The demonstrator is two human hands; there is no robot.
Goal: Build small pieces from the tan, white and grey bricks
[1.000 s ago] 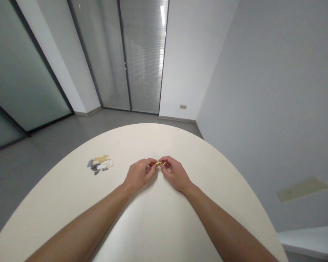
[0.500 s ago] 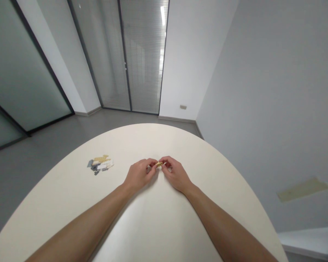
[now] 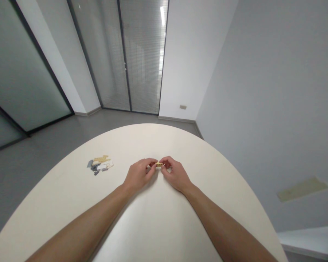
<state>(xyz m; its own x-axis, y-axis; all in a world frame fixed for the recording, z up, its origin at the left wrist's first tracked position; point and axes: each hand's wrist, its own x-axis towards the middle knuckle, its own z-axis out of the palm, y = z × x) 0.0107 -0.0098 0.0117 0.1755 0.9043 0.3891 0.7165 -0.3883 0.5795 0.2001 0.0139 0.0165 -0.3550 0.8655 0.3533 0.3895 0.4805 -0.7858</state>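
hands (image 3: 139, 174) pinch a small yellow piece (image 3: 159, 165) between them, right of mixed loose parts (image 3: 101, 167) on the round table (image 3: 155, 222).

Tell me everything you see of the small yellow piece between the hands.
The small yellow piece looks like plastic, longer than tall, with dark marks or hollows along its near side. It lies roughly level between the fingertips of the left hand and right hand. Finer detail is too small to tell.
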